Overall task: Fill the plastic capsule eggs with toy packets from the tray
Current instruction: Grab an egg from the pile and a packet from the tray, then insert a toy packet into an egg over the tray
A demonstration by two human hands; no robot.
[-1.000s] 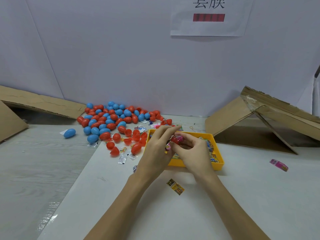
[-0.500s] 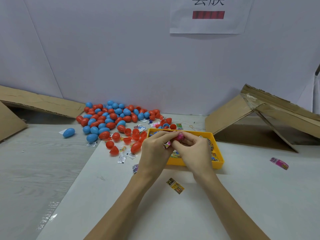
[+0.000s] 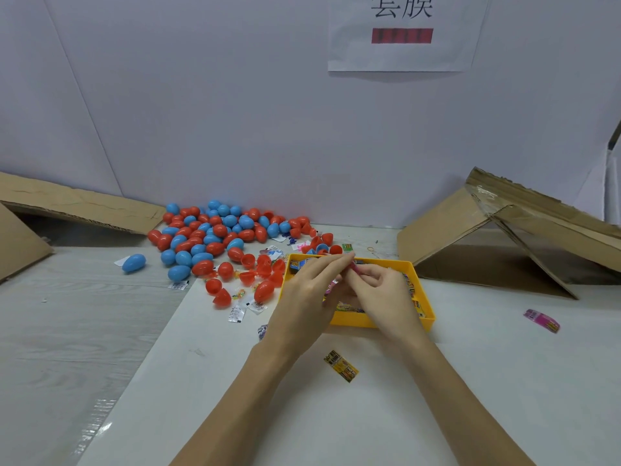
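Both hands meet over the tray (image 3: pixel 356 321), left hand (image 3: pixel 309 297) and right hand (image 3: pixel 379 290) pinching a pink packet (image 3: pixel 353 265) together; left of them many eggs (image 3: pixel 215 237) lie closed, several halves open, unfilled

Both hands meet above the yellow tray (image 3: pixel 349 320), and they hide most of its contents and its near-left wall; the packets (image 3: pixel 411 290) showing along its right side are too small to read. Between the left hand (image 3: pixel 302 297) and the right hand (image 3: pixel 379 290) only a pink sliver (image 3: pixel 354 265) shows, so what each grip holds cannot be told. The sign (image 3: pixel 401 31) above the counter's far edge is cut off by the top of the view.
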